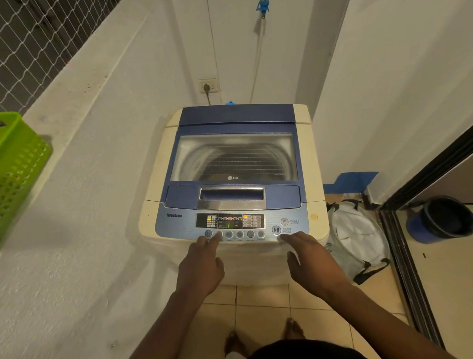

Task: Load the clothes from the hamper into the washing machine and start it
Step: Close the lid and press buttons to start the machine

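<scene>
A cream top-loading washing machine [309,155] with a blue lid [232,116] stands in the corner, lid down. Through the lid's window I see the drum; its contents are unclear. The control panel [230,222] is lit, with a green digit showing. My left hand [201,264] has a fingertip on the second round button from the left. My right hand [312,254] rests at the panel's front edge, fingers just below the start/pause button [276,229]. A green perforated hamper [3,176] sits on the low wall at left.
A white bag with black straps [355,240] lies on the floor right of the machine. A dark bucket [444,218] stands beyond a sliding-door track [410,278]. A plug sits in the wall socket [208,86] behind the machine. Netting [11,41] covers the upper left.
</scene>
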